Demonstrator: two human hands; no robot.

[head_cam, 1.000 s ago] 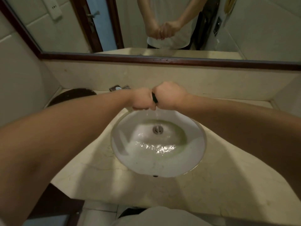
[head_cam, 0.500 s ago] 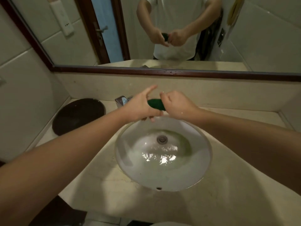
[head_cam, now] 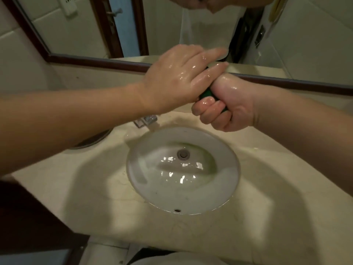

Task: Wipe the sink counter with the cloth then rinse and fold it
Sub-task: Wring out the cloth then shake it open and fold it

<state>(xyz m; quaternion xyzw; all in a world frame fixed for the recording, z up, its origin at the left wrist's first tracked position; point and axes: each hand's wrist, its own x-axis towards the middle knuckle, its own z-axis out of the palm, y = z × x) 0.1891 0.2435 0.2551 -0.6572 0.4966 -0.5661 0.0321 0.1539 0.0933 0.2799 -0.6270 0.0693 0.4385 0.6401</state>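
Above the sink (head_cam: 138, 175), the right hand (head_cam: 226, 111) clamps the wet green cloth (head_cam: 206, 94) in its fist, the left hand (head_cam: 177, 78) laid over it, grip unclear; wringing seems underway, folding not yet done.

The green cloth (head_cam: 206, 94) is being hidden almost wholly. Only a short strip is being left in sight between the right hand (head_cam: 227, 108), whose curled fingers are being kept round it, and the left hand (head_cam: 177, 77), which is being laid over its upper end. The left thumb is being covered, so a grip there cannot be told. The left fingertips (head_cam: 219, 52) are being blurred. The tap (head_cam: 147, 120) and a dark round object (head_cam: 95, 138) are being largely masked by the left forearm. In the mirror (head_cam: 76, 35), the reflected hands (head_cam: 198, 2) are being cut off by the top edge.
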